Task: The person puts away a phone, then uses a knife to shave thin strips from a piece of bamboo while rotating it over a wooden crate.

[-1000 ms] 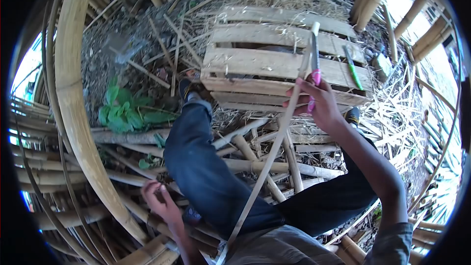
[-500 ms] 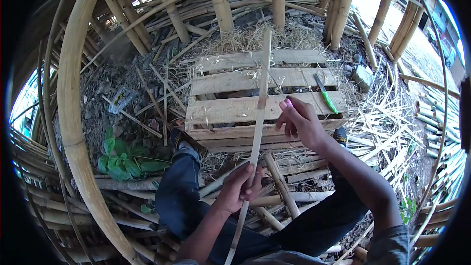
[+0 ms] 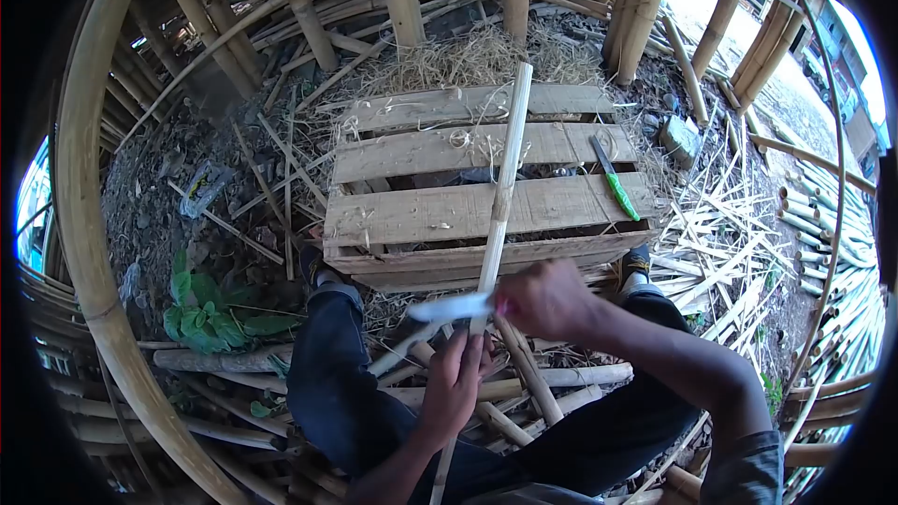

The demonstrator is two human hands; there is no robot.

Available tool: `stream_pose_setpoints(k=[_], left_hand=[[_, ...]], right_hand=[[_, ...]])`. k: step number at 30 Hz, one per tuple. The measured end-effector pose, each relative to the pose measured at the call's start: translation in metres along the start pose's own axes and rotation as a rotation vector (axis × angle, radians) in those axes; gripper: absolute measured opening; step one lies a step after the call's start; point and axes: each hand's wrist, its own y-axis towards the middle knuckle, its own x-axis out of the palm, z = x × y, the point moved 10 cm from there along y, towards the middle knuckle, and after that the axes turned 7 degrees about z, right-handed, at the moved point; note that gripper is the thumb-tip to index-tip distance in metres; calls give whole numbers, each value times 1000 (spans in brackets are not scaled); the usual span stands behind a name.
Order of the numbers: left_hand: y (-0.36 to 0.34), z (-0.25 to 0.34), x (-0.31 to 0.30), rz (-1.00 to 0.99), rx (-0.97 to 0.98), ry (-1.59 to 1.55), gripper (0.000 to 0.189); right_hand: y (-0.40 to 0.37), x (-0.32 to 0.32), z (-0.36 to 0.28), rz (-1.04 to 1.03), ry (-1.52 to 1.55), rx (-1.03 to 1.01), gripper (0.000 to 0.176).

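The left hand [image 3: 456,383] sits low in the centre of the frame, its fingers [image 3: 472,355] curled shut around a long bamboo strip [image 3: 505,178]. The strip passes through that fist. From there it runs up and slightly right across the middle of the frame, and its far end lies over the wooden pallet [image 3: 421,215] in the upper centre. Its near end drops out of the bottom edge between the person's knees.

Just above and to the right of the left hand, the right hand [image 3: 547,299] is closed on a knife [image 3: 449,308]. A sliver of pink handle shows at the fist. The pale blade, which is blurred, points toward the left of the frame and crosses the strip right above the left fingertips. The blur hides whether the edge bites into the bamboo.

A second, green-handled knife [image 3: 617,192] lies on the right part of the pallet, well apart from both hands. A leafy plant [image 3: 210,323] grows at the lower left, near a thick curved bamboo pole [image 3: 75,224]. Pale bamboo offcuts [image 3: 739,234] litter the ground at the right.
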Motion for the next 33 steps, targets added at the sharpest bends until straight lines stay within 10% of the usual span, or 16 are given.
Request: stream_pose_setpoints(k=[7, 11, 15, 23, 33], left_hand=[[-3, -7, 13, -153, -167, -254, 21], [0, -25, 1, -21, -79, -23, 21], [-4, -17, 9, -83, -72, 38, 24], [-4, -17, 11, -171, -173, -252, 26], [-11, -11, 13, -101, -45, 9, 27]], right_hand=[[19, -16, 61, 60, 24, 296, 21], [28, -11, 39, 83, -141, 50, 21], [28, -79, 153, 376, -192, 492, 28], [18, -53, 78, 250, 212, 306, 19], [31, -79, 82, 416, -216, 56, 12]])
